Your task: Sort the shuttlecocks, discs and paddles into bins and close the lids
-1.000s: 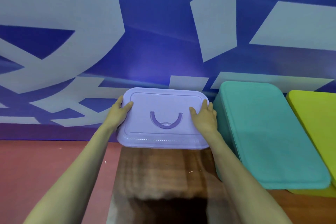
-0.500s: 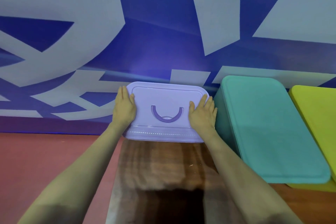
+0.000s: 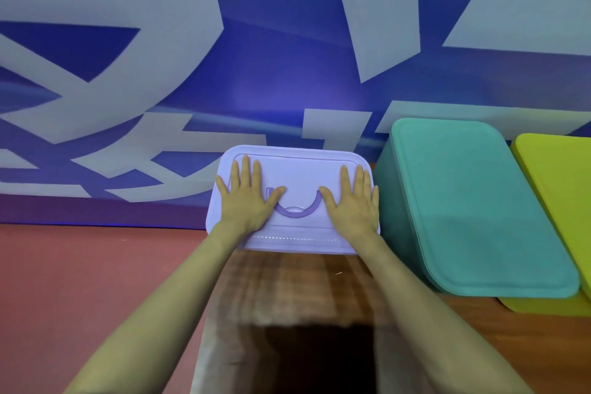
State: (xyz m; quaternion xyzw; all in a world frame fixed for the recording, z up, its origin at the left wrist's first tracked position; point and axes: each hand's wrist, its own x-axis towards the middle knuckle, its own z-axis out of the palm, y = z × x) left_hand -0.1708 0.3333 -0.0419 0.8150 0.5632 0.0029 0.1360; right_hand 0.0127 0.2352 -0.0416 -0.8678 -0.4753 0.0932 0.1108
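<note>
At the centre of the frame, on the brown wooden table [image 3: 287, 285], the pale purple rectangular plastic lid [image 3: 297, 173] is pressed by the flat, spread-fingered left hand [image 3: 248, 198] and right hand [image 3: 353, 201]; lid-closing seems in hand, and even downward pressure is probably needed next.

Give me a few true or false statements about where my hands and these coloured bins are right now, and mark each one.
1. The left hand and the right hand both lie flat on the lilac plastic lid. True.
2. The right hand grips the purple curved handle. False: it lies flat beside the handle, fingers straight.
3. The teal plastic bin stands to the right of the lilac lid, with its own lid on. True.
4. The yellow-green bin stands between the lilac lid and the teal bin. False: it is at the far right, beyond the teal bin.
</note>
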